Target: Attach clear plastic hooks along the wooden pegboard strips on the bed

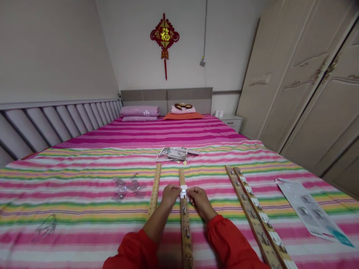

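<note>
A small white adhesive hook [183, 191] with a metal piece sits on a wooden slat [185, 220] that runs away from me on the striped bedspread. My left hand [169, 195] pinches the hook's left side with fingers closed. My right hand [198, 198] pinches its right side, fingers closed too. Both arms wear red sleeves. Other metal hooks are fixed along the same slat nearer to me. A second, bare slat [155, 192] lies just left of my left hand.
Two slats with several white hooks [256, 209] lie to the right, and a white printed packet [311, 213] beyond them. Clear wrappers [127, 186] lie to the left, an opened packet [175, 154] ahead. Pillows, a headboard and a wardrobe [308, 82] stand around.
</note>
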Motion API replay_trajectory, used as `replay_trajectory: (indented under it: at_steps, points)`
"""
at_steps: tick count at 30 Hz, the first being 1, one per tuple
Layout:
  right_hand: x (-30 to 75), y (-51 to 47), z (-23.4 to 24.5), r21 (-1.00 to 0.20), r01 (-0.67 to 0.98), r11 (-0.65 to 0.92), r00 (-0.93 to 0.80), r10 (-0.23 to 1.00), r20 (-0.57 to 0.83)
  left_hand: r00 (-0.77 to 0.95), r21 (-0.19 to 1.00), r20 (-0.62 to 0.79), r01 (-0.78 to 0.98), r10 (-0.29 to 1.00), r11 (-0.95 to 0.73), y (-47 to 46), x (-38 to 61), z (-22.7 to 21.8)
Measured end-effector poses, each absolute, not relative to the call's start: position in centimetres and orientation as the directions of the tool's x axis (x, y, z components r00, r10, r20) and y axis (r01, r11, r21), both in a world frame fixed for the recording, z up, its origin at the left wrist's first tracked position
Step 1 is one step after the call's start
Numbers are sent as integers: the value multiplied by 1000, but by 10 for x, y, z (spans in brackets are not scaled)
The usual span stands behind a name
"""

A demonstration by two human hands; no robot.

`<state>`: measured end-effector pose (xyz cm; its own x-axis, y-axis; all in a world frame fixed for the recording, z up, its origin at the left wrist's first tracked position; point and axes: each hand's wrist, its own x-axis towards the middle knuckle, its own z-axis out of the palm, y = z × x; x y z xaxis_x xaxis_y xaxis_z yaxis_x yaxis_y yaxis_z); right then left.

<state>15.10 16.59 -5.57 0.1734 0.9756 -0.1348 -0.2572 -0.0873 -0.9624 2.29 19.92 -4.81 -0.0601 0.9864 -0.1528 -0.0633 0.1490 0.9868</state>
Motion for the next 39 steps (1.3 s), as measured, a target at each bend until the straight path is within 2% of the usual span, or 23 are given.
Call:
replay_trajectory:
  at_steps: [11,17,25,39]
  points:
    - [145,171,-63,-975,-212,-61,220,969,-108,-86,987,-159,-33,984,157,206,23,-54]
    - [144,173,-67,-980,-191,-45,243,966,-92,-43,988,-144,-63,989,141,207,23,-61]
    - [143,174,-71,-989,-145,-38,267,961,-76,-142,988,-155,-8,978,155,209,26,-68]
    - [139,194,-76,-984,88,-154,419,902,-103,-138,978,-195,-96,971,183,209,27,-68]
